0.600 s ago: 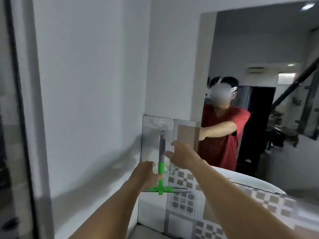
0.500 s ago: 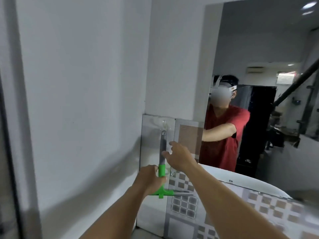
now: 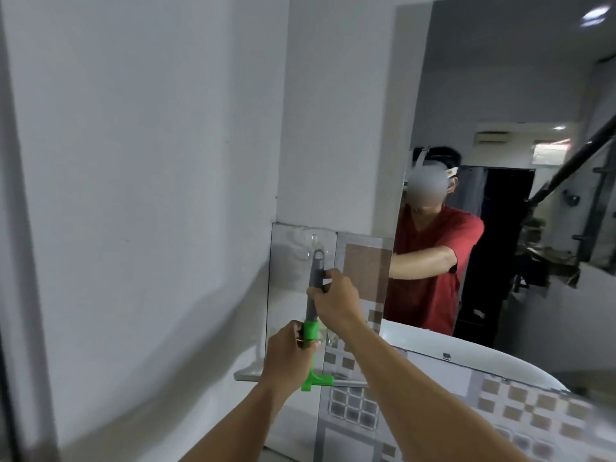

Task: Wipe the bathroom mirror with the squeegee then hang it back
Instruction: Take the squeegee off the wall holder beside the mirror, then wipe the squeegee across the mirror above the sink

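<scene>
The squeegee (image 3: 315, 285) has a grey handle, a green neck and a green T-shaped head at the bottom. It stands upright against the tiled wall, its top loop just below a clear suction hook (image 3: 313, 240). My left hand (image 3: 288, 356) grips the green neck. My right hand (image 3: 336, 300) pinches the grey handle higher up. The bathroom mirror (image 3: 500, 95) fills the upper right and reflects a person in a red shirt.
A white wall (image 3: 150, 161) runs along the left. Patterned brown and grey tiles (image 3: 353, 408) cover the wall below the hook. A white basin rim (image 3: 466, 351) curves under the mirror at lower right.
The squeegee's handle loop has dropped a little below the suction hook. My right hand has closed onto the grey handle. The view has shifted slightly left.
</scene>
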A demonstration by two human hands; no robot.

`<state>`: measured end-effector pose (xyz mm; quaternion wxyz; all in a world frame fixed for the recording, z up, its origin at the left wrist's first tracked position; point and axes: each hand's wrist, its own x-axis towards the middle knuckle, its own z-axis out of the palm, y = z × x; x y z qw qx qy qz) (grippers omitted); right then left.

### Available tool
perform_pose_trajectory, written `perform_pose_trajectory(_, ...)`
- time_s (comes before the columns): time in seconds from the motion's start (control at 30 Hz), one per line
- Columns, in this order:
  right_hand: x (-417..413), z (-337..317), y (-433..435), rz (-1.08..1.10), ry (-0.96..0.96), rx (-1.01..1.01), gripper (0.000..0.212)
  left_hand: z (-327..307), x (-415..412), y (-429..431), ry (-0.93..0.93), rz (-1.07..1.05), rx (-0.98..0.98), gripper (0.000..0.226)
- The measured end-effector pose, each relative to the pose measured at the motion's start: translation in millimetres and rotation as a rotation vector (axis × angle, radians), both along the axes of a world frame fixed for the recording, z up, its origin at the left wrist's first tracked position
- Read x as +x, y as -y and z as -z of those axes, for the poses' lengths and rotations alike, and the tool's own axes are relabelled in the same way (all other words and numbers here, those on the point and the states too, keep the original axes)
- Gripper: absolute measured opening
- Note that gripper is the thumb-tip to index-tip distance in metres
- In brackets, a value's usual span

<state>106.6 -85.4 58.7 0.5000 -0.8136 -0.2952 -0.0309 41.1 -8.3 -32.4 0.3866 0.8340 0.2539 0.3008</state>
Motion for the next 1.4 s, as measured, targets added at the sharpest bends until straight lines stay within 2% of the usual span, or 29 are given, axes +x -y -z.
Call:
perform_pose_trajectory(0.2, -31.7, -31.7, 56.5, 0.011, 0.105, 0.001, 0.040, -32.3, -34.9, 42.3, 0.048, 0.017, 0.093, 0.016)
perform_pose_trajectory(0.37, -60.4, -65.3, 135.4, 0.182, 0.360, -0.195, 0.048, -70.4, -66.4, 92.5, 0.040, 0.116, 0.231, 0.011)
perform_pose_trajectory(0.57, -80.4, -87.2, 228.6, 0.297, 0.668, -0.211, 0.041, -122.1, -94.2, 152.7, -0.016, 0.242, 0.394, 0.012)
perform_pose_trajectory(0.7, -88.2, -101.1, 272.3, 0.286, 0.936, -0.453, 0.034, -155.9, -98.6, 177.1, -0.025, 0.285, 0.531, 0.019)
perform_pose_trajectory(0.77, -90.5, -111.1, 288.5, 0.228, 0.935, -0.515, 0.030, -173.2, -96.9, 185.8, -0.001, 0.327, 0.604, 0.022)
perform_pose_trajectory(0.9, -85.0, -127.5, 312.0, 0.145, 0.911, -0.516, 0.020, -208.2, -87.2, 196.5, 0.069, 0.394, 0.734, 0.024)
perform_pose_trajectory(1.07, -66.0, -144.4, 318.4, 0.181, 0.998, -0.470, 0.031, -246.5, -61.4, 194.2, 0.155, 0.439, 0.891, 0.025)
perform_pose_trajectory(1.13, -57.9, -154.0, 313.8, 0.214, 1.019, -0.416, 0.037, -257.8, -51.5, 190.7, 0.287, 0.374, 0.951, 0.029)
perform_pose_trajectory(1.17, -52.7, -159.8, 311.1, 0.239, 1.026, -0.394, 0.038, -259.7, -47.8, 189.4, 0.410, 0.309, 0.979, 0.032)
perform_pose_trajectory(1.27, -33.3, -177.8, 302.7, 0.298, 1.027, -0.368, 0.039, -237.7, -35.2, 191.2, 0.780, 0.208, 0.974, 0.025)
perform_pose_trajectory(1.33, -19.4, -191.4, 297.4, 0.320, 1.036, -0.376, 0.043, -202.9, -14.3, 190.5, 0.798, 0.286, 1.028, 0.022)
perform_pose_trajectory(1.4, -7.8, -205.5, 293.0, 0.330, 1.042, -0.397, 0.046, -171.0, 12.8, 184.1, 0.668, 0.349, 1.055, 0.026)
